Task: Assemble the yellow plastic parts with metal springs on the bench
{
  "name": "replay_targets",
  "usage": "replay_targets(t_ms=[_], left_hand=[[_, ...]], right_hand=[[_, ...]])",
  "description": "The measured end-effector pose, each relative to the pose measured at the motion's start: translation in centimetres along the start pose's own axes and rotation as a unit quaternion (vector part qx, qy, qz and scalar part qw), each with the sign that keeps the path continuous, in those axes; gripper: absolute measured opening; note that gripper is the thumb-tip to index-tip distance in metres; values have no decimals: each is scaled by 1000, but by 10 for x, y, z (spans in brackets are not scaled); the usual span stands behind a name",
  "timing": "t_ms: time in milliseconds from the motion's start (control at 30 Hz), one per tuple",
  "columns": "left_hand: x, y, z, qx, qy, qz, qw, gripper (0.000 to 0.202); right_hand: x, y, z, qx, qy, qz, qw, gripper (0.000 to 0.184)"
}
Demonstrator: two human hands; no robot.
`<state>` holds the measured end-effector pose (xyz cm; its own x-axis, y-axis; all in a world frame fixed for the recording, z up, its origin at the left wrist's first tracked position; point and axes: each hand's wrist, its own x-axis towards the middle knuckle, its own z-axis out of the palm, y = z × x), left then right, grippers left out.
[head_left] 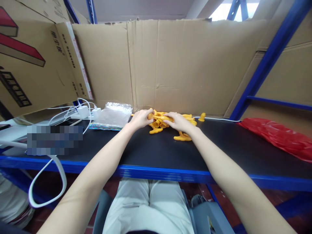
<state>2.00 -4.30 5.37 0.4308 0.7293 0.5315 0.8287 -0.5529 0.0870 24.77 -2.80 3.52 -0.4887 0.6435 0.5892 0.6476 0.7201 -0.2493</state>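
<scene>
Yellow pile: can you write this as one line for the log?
left grip: on yellow pile | right grip: on yellow pile | small yellow piece: apart, at right

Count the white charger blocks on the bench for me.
2: the larger-looking block, and a second block just right of it, beside the clear plastic packaging. Others may be hidden in the clutter.

Black tabletop [156, 154], yellow pieces [158, 123], clear packaging [114, 114]; red plastic [275, 135]
</scene>
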Motion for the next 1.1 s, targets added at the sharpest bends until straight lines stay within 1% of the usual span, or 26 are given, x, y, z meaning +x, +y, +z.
replay_targets(t_ms=[67, 167, 333, 467, 567, 667, 767, 867, 933, 1100], left_hand=[[0, 1, 1, -3, -5, 5, 1000, 30], [1, 0, 4, -23, 4, 2, 1000, 29], [5, -5, 9, -87, 42, -18, 995, 27], [6, -10, 14, -107, 50, -23, 993, 25], [5, -9, 14, -78, 63, -2, 995, 25], [3, -3, 11, -30, 85, 29, 996, 25], [2, 3, 9, 0, 93, 38, 995, 26], [3, 4, 9, -6, 81, 21, 997, 26], [4, 2, 10, -29, 77, 3, 997, 26], [7, -2, 10, -103, 90, -37, 990, 26]], right_hand=[[1, 0, 0, -26, -21, 13, 999, 26], [3, -4, -2, -63, -23, 17, 998, 23], [5, -13, -7, -143, -19, -7, 990, 26], [5, -15, -8, -181, -18, -21, 983, 25], [4, -14, -8, -167, -20, -18, 986, 25], [3, -11, -8, -124, -20, -8, 992, 28], [2, -12, -7, -96, -45, 3, 994, 30], [3, -15, -4, -123, -58, 13, 991, 28], [4, -18, -3, -159, -47, 4, 986, 28], [5, -24, -4, -230, -11, -33, 973, 26]])
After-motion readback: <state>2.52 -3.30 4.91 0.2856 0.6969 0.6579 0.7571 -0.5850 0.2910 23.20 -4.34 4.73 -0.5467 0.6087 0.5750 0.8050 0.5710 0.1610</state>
